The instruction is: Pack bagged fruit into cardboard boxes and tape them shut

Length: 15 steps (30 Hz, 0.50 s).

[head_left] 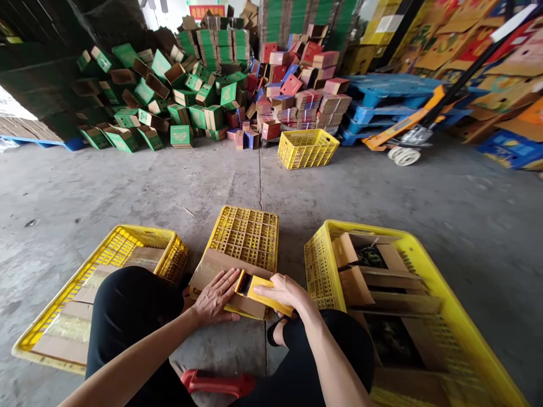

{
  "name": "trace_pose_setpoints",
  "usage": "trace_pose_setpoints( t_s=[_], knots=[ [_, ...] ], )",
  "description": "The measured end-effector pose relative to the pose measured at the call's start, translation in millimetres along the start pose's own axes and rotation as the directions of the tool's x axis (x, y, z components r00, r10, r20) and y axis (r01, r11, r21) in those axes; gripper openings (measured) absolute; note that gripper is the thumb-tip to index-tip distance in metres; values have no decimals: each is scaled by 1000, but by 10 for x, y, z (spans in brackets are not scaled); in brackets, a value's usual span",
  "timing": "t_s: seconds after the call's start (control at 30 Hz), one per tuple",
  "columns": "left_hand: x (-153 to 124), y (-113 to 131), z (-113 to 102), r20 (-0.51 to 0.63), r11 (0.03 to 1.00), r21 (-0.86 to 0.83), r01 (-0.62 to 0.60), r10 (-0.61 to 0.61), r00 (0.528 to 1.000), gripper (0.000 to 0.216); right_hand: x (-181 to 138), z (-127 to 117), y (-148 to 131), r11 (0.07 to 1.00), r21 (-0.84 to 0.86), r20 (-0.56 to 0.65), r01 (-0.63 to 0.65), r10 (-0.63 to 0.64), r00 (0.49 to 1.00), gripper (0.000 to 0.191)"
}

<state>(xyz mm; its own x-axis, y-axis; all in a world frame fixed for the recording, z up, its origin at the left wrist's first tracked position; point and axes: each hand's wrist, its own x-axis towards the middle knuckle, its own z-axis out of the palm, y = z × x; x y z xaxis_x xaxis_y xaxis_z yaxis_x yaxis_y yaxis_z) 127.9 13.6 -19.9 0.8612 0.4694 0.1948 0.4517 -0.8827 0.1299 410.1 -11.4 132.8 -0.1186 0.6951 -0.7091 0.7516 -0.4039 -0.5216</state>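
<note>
My right hand (285, 293) is wrapped round a yellow tape dispenser (259, 287) and holds it against the top of a small cardboard box (218, 263). My left hand (217, 295) lies flat on the same box, fingers stretched out, its fingertips beside the dispenser's front end. Beneath the box is an upturned yellow plastic crate (244, 229), its lattice bottom facing up. To my left, a yellow crate (116, 237) holds closed boxes with clear tape across them. On my right, a larger yellow crate (316, 265) contains open cardboard boxes (390, 265) with dark contents I cannot make out.
Another yellow crate (307, 150) stands farther off on the concrete floor (190, 175). Behind it are heaped green boxes (182, 135) and red and blue boxes (292, 85). Blue pallets (382, 93) and an orange pallet jack (403, 124) stand at the right. Something red (218, 383) lies below me.
</note>
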Motion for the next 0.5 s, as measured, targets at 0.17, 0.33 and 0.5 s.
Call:
trace_pose_setpoints(
  t_s=[0.17,0.33,0.5],
  knots=[
    [12,-18,-1,5,1000,21,-6,5,1000,115,-1,16,56,998,-56,-22,43,-44,999,43],
    [18,-36,0,15,1000,6,9,-9,1000,112,-38,-21,234,998,-7,-24,64,-64,998,42],
    [8,-31,20,-6,1000,-3,19,-19,1000,107,-36,-47,333,998,52,2,27,-27,1000,41]
  ],
)
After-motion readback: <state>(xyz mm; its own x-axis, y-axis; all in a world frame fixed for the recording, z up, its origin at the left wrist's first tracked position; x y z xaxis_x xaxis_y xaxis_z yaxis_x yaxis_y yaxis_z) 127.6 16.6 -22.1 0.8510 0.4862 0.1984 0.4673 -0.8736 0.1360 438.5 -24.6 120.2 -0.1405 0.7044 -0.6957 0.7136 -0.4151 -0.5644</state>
